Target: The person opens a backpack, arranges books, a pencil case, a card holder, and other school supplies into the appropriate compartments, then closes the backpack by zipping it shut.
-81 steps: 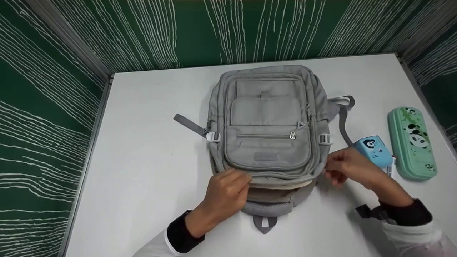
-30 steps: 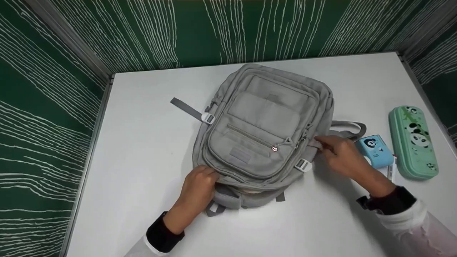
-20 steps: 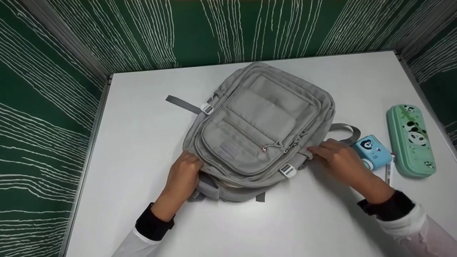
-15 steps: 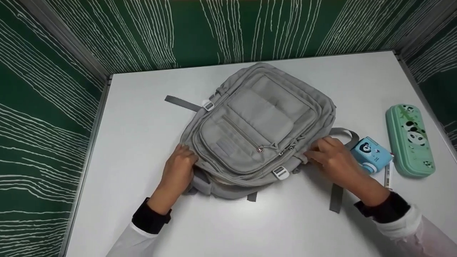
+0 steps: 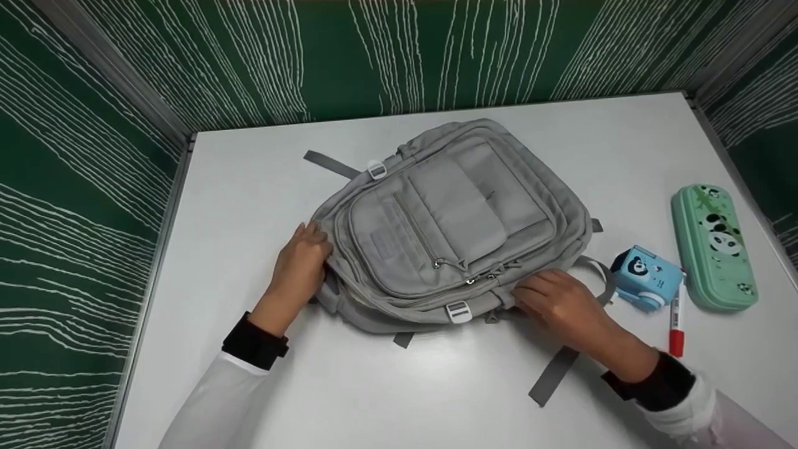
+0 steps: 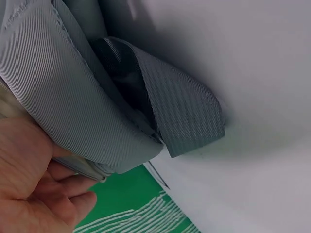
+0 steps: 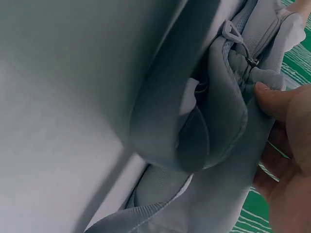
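Observation:
A grey backpack [image 5: 449,218] lies front side up and slanted on the white table, its top opening toward the lower left. My left hand [image 5: 299,262] grips the fabric at that top edge; in the left wrist view its fingers curl at the rim below a webbing carry loop [image 6: 184,107]. On the near side, my right hand [image 5: 561,305] pinches the backpack's side close to a white buckle [image 5: 459,312]. The right wrist view shows the thumb [image 7: 272,99] pressed on the grey cloth near a zipper pull, with straps hanging alongside.
Right of the backpack sit a blue box-like item with a panda picture [image 5: 648,277], a white marker with a red cap [image 5: 676,324] and a green panda pencil case [image 5: 717,249]. A loose strap [image 5: 555,374] trails on the white table [image 5: 405,399]. Green walls with white lines surround it.
The backpack has turned clockwise, its top end swinging to the left with my left hand. My right hand has moved from near the top opening to the side. More of the marker shows.

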`<state>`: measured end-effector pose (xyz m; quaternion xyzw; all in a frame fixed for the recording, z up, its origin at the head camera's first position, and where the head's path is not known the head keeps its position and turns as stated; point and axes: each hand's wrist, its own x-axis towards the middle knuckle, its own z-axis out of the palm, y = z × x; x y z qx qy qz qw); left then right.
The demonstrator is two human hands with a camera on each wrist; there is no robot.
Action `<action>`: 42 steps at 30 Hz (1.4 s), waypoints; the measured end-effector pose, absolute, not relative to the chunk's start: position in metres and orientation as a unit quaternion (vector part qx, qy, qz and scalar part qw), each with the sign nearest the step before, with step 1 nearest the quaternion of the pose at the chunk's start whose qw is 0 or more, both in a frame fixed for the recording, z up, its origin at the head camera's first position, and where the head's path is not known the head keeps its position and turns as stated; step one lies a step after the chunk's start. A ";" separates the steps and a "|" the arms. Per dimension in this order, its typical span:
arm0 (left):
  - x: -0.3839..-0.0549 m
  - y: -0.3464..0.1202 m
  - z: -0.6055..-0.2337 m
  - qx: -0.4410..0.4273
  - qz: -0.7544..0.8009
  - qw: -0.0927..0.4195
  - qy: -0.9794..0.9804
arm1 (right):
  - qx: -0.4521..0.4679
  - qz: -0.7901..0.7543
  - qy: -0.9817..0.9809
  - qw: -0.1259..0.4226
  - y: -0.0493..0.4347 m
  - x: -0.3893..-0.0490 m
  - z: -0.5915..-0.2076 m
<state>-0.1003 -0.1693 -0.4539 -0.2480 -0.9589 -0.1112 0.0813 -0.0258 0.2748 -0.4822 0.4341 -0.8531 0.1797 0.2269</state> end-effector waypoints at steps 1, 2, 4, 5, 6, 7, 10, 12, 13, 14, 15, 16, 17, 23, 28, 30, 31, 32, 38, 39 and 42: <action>-0.104 -0.170 -0.453 -0.248 -0.106 0.079 -0.960 | 0.433 0.180 -0.853 0.227 0.272 -0.024 -0.482; -0.107 -0.170 -0.452 -0.248 -0.099 0.076 -0.961 | 0.433 0.180 -0.853 0.227 0.269 -0.022 -0.483; -0.113 -0.170 -0.451 -0.246 -0.083 0.073 -0.963 | 0.431 0.178 -0.856 0.222 0.263 -0.018 -0.483; -0.116 -0.169 -0.450 -0.243 -0.079 0.070 -0.964 | 0.431 0.176 -0.856 0.225 0.260 -0.017 -0.483; -0.118 -0.169 -0.450 -0.239 -0.077 0.068 -0.966 | 0.431 0.173 -0.856 0.227 0.257 -0.015 -0.483; -0.121 -0.169 -0.449 -0.235 -0.075 0.066 -0.967 | 0.432 0.174 -0.855 0.229 0.254 -0.014 -0.483; -0.126 -0.167 -0.448 -0.219 -0.071 0.064 -0.971 | 0.432 0.179 -0.851 0.238 0.245 -0.010 -0.483; -0.128 -0.165 -0.447 -0.205 -0.073 0.064 -0.974 | 0.433 0.185 -0.848 0.245 0.239 -0.008 -0.483; -0.129 -0.164 -0.446 -0.197 -0.075 0.067 -0.975 | 0.431 0.187 -0.847 0.247 0.237 -0.007 -0.483; -0.129 -0.164 -0.446 -0.186 -0.079 0.072 -0.977 | 0.430 0.188 -0.848 0.247 0.234 -0.006 -0.483; -0.129 -0.164 -0.447 -0.172 -0.087 0.078 -0.978 | 0.428 0.190 -0.849 0.246 0.232 -0.005 -0.483; -0.129 -0.164 -0.447 -0.158 -0.097 0.086 -0.979 | 0.427 0.193 -0.849 0.246 0.230 -0.004 -0.484; -0.128 -0.164 -0.448 -0.143 -0.108 0.094 -0.979 | 0.425 0.196 -0.849 0.247 0.229 -0.003 -0.484; -0.124 -0.166 -0.452 -0.082 -0.156 0.141 -0.974 | 0.408 0.214 -0.851 0.252 0.220 0.002 -0.486; -0.104 -0.146 -0.438 -0.081 -0.162 0.245 -0.953 | 0.406 0.223 -0.853 0.242 0.213 0.004 -0.486; -0.088 -0.130 -0.431 -0.105 -0.170 0.296 -0.934 | 0.405 0.226 -0.854 0.236 0.212 0.004 -0.485; -0.079 -0.121 -0.427 -0.125 -0.181 0.316 -0.923 | 0.404 0.227 -0.855 0.233 0.211 0.003 -0.484; -0.068 -0.111 -0.425 -0.150 -0.195 0.331 -0.911 | 0.403 0.229 -0.856 0.229 0.211 0.003 -0.483; -0.001 -0.051 -0.442 -0.307 -0.269 0.272 -0.872 | 0.397 0.230 -0.860 0.221 0.208 0.002 -0.478; 0.008 -0.044 -0.449 -0.318 -0.262 0.248 -0.877 | 0.396 0.229 -0.861 0.221 0.207 0.002 -0.478; 0.024 -0.028 -0.467 -0.320 -0.219 0.181 -0.904 | 0.393 0.224 -0.864 0.221 0.206 0.001 -0.477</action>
